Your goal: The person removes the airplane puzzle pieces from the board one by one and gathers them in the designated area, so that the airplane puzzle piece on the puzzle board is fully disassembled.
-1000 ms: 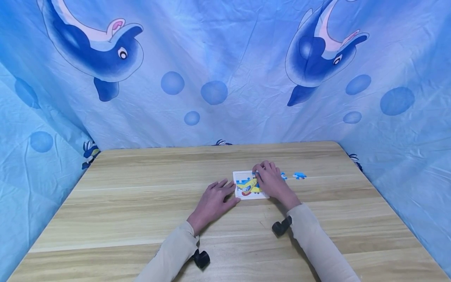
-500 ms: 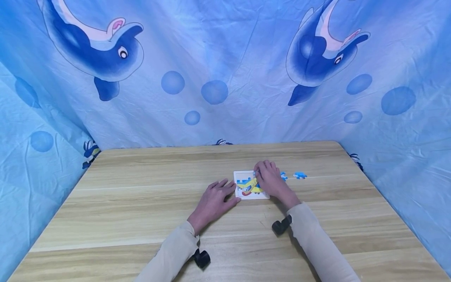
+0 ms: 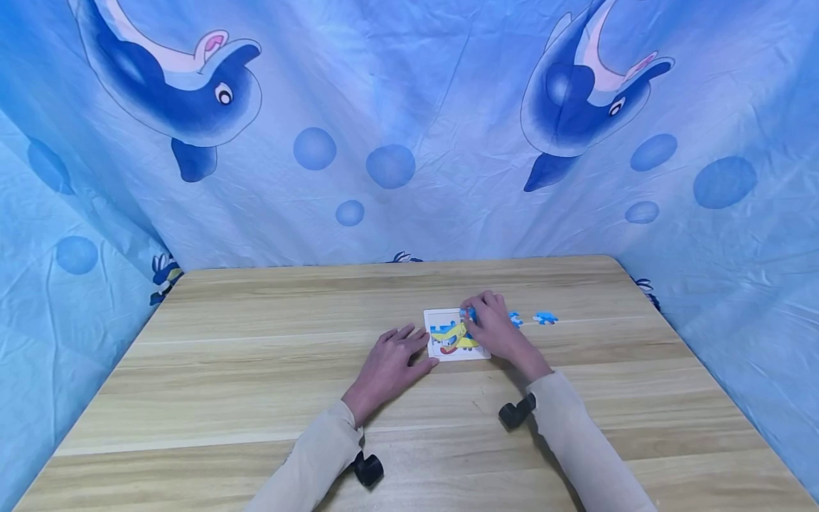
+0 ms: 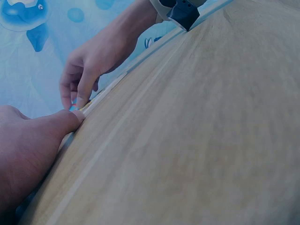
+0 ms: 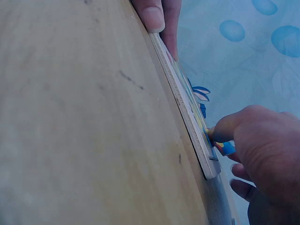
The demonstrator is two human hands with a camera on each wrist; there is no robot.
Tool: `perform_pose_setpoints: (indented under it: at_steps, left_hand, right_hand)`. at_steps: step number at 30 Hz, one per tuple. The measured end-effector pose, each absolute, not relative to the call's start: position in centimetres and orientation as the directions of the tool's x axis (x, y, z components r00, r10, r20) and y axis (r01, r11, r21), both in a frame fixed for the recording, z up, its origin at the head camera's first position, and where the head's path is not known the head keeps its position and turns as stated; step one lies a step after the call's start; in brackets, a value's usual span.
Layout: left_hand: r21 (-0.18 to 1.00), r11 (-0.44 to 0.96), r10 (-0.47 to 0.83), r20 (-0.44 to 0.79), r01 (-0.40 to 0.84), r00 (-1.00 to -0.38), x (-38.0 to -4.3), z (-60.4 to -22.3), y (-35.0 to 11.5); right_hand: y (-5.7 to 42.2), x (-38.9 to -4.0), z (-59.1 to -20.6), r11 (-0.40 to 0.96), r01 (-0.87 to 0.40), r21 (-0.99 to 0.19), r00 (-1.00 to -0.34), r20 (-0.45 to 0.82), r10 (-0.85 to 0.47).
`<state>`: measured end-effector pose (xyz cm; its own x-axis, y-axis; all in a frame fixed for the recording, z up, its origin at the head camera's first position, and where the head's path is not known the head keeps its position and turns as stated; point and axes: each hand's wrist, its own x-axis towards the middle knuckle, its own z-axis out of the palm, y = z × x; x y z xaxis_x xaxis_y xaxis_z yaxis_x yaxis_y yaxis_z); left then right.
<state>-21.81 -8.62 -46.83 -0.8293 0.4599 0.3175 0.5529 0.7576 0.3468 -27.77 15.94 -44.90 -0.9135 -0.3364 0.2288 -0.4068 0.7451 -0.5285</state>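
A white-bordered jigsaw puzzle board (image 3: 441, 359) with a yellow airplane picture lies on the table. At its left edge my left hand (image 3: 390, 366) rests with spread, fairly straight fingers, the thumb touching the near left corner. Over the board's far right part, my right hand (image 3: 495, 331) pinches a blue puzzle piece (image 3: 468, 313) between thumb and fingers. The right wrist view shows that puzzle piece (image 5: 227, 148), blue with red and yellow, tilted at the board's surface. The bare upper left of the board's recess is pale; the right hand hides part of its right side.
Two loose blue groups of puzzle pieces lie right of the board: one piece (image 3: 515, 319) partly behind the right hand, another cluster (image 3: 546, 318) farther right. The wooden table (image 3: 256, 398) meets a blue dolphin-print curtain (image 3: 435, 213) at the back and sides.
The right hand's fingers have shifted slightly over the board's far right part, and more of the pinched blue puzzle piece shows. The left hand stays at the board's left edge.
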Motion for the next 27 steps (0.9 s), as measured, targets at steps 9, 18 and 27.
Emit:
perform_pose_setpoints:
  at_steps: [9,18,27]
  left_hand:
    - [0.346,0.76,0.459,0.314,0.551,-0.831,-21.8,-46.8,-8.6]
    - [0.35,0.765,0.453,0.304,0.54,-0.838,-21.8,-46.8,-8.6]
    - [0.343,0.77,0.455,0.295,0.537,-0.84,-21.8,-46.8,-8.6]
  right_hand:
    - [16.9,-27.3,-44.9,0.738,-0.473,-0.482,-0.881,0.259,-0.396]
    - [17.0,-27.3,-45.1,0.654,-0.445,-0.612,-0.894,0.257,-0.368]
    - [18.2,-27.0,-45.1,0.534,-0.399,-0.745,-0.916,0.293,-0.276]
